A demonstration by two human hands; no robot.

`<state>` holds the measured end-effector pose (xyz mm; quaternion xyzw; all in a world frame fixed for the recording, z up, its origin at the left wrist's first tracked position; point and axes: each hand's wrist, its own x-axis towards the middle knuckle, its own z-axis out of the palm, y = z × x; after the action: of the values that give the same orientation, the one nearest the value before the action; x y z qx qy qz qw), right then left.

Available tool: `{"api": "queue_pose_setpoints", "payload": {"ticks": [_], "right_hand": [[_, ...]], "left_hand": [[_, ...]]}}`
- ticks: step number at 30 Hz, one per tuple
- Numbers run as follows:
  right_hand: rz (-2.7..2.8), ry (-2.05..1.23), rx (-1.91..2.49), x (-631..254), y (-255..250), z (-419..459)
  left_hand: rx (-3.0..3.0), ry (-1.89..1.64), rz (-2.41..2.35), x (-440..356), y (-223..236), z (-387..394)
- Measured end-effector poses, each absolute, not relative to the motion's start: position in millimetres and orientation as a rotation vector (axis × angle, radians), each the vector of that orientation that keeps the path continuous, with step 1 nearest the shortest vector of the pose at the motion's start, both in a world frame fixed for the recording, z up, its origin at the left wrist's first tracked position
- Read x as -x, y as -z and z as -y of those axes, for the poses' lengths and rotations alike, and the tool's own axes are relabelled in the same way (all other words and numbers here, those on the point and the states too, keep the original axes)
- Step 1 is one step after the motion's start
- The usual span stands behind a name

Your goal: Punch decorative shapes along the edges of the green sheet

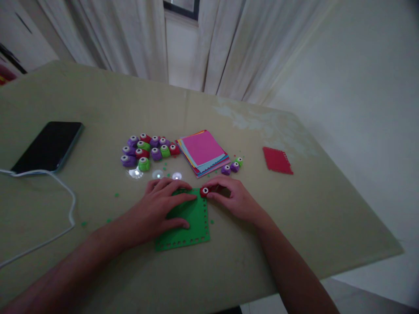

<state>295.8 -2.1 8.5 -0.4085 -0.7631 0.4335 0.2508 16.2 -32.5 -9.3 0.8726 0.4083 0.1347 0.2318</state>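
Observation:
A green paper square (191,218) with small punched holes along its edges lies flat on the table. My left hand (166,203) rests across its left and upper part with the fingers spread, pressing on the sheet. At the sheet's upper right corner, my right hand (234,196) pinches a small red craft punch (204,191) with a white round button between thumb and fingers. The punch sits over the paper's edge; its slot is hidden. Right above it are purple punches (230,168) and a green punch (239,161).
Several coloured punches (147,150) stand grouped at the back left, beside a stack of coloured paper (203,150). A red paper piece (277,160) with a punched edge lies right. A dark tablet (49,146) and white cable (72,205) are at left. Green paper bits (117,195) are scattered.

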Motion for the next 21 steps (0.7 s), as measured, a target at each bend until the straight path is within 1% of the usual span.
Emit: {"api": "queue_pose_setpoints", "payload": {"ticks": [21], "right_hand": [[2.07,-1.184,1.128,-295.1,-9.2,2.3]], "left_hand": [[-2.397,-0.366,-1.122,-15.9,8.9,33.4]]}}
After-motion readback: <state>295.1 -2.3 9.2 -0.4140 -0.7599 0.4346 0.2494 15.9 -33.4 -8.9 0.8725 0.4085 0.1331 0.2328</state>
